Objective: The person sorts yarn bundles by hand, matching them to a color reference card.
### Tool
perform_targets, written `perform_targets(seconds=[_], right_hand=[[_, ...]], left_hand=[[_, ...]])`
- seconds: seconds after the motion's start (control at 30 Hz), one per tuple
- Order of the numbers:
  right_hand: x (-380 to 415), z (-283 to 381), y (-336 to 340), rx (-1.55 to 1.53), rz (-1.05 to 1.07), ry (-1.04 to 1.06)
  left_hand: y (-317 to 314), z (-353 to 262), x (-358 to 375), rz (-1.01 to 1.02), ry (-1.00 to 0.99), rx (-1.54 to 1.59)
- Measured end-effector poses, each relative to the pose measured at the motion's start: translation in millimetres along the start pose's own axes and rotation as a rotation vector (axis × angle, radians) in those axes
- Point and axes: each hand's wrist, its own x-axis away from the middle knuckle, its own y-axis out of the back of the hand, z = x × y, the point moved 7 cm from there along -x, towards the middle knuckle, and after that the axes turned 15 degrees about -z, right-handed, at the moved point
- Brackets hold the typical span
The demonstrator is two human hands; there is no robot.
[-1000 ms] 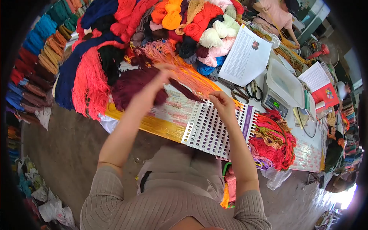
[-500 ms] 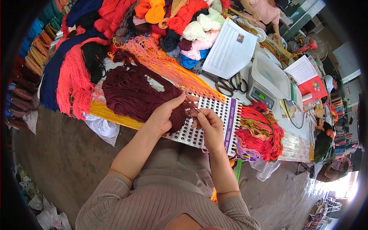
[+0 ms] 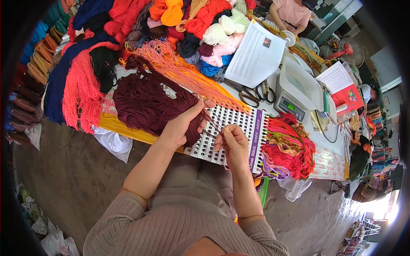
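Observation:
A thick bundle of dark maroon thread lies on the table, and my left hand is closed around its right end. A few maroon strands run from there to my right hand, which pinches them between thumb and fingers. Beneath both hands lies a white card with rows of round holes and a purple strip along its right side. Orange thread reaches the card's top edge. Red and mixed-colour threads hang off its right edge.
Yarn skeins are heaped at the back. Scissors, a printed sheet and a scale with a clear tray lie to the right. A co-worker is across the table. A white bag hangs at the front edge.
My hands have moved slightly apart, and a longer stretch of maroon strands shows between them. The co-worker's arms have drawn in and the body has shifted left.

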Motion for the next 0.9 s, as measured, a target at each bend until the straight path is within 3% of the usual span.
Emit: perform_targets(seconds=[0.63,0.7,0.8,0.83,0.9], right_hand=[[4.3,-0.3,-5.0,0.011,-0.01,-0.036],[8.4,-7.6,-11.1,0.076,0.071,-0.136],[27.2,-18.7,-29.8,0.074,0.433,-0.295],[26.8,-17.4,-27.8,0.034,0.436,-0.247],[16.7,-0.8,-15.6,-0.169,0.221,-0.096]], left_hand=[[-0.8,-3.6,1.4,0.016,0.009,0.066],[0.7,-2.4,2.5,-0.028,0.058,0.051],[-0.1,6.2,1.2,0.085,0.031,-0.037],[1.4,5.7,1.2,0.086,0.031,-0.038],[6.7,8.5,3.5,0.071,0.077,-0.164]])
